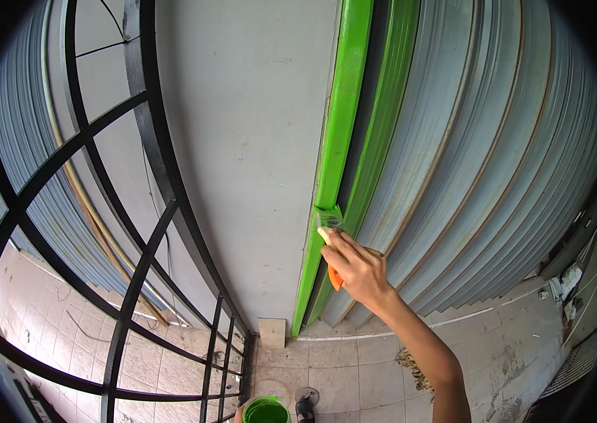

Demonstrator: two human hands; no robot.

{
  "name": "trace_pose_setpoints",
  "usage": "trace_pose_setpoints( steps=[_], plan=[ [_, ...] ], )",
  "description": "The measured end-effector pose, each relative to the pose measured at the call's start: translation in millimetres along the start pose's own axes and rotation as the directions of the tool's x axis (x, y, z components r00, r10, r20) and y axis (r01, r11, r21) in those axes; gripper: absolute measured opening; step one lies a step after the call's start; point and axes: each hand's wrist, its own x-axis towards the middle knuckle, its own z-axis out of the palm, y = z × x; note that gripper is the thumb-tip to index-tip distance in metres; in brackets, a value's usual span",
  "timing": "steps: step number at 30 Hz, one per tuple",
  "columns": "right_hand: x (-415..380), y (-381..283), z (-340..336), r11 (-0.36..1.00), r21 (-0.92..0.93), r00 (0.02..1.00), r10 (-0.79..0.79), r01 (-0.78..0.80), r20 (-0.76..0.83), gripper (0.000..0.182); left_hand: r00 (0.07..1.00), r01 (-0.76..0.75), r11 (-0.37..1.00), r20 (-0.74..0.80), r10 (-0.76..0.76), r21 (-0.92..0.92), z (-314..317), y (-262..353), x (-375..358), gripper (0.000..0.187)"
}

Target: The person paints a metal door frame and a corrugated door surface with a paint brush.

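My right hand [358,266] is closed around the handle of a paintbrush [331,218]. The handle is pale near the bristles, and an orange end [335,278] shows below my fingers. Green-coated bristles press against a green metal door-frame post [341,120], which looks glossy and wet above the brush. At the bottom edge is a paint bucket [286,407] with green paint inside. A sliver of my left hand [238,414] shows at the bucket's left side, gripping it; most of that hand is out of view.
Grey folding shutter slats [453,141] stand right of the post, beside a second green strip [379,134]. A pale wall panel [242,141] is to its left. A black metal grille [122,317] fills the left side. A sandalled foot [305,407] stands on the tiled floor [341,359].
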Motion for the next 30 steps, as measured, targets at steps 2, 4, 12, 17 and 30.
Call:
trace_pose_setpoints(
  steps=[2,4,12,17,30],
  plan=[
    [22.0,12.4,-14.9,0.998,-0.044,0.992,-0.048,0.044,-0.115,0.008,1.000,-0.001,1.000,0.007,0.001,-0.005,0.1,2.4,0.8,0.086],
    [30.2,20.7,-22.1,0.994,-0.078,0.974,-0.090,0.075,-0.209,0.009,1.000,-0.005,1.000,0.011,0.005,-0.007,-0.1,4.9,1.0,0.086],
    [-118.3,-26.1,57.9,0.997,0.074,0.998,-0.025,0.021,0.049,0.009,0.999,-0.020,1.000,0.040,0.020,0.000,-0.1,7.1,0.5,0.086],
    [-92.5,-15.9,38.5,0.988,0.151,0.992,-0.035,0.016,0.121,0.008,0.998,-0.027,1.000,0.057,0.028,-0.014,0.7,19.8,0.9,0.086],
    [139.1,82.3,-85.6,0.995,-0.003,0.971,-0.094,0.096,-0.221,0.011,0.987,-0.087,0.991,0.125,0.100,-0.101,-14.6,72.8,-35.4,0.086]
  ],
)
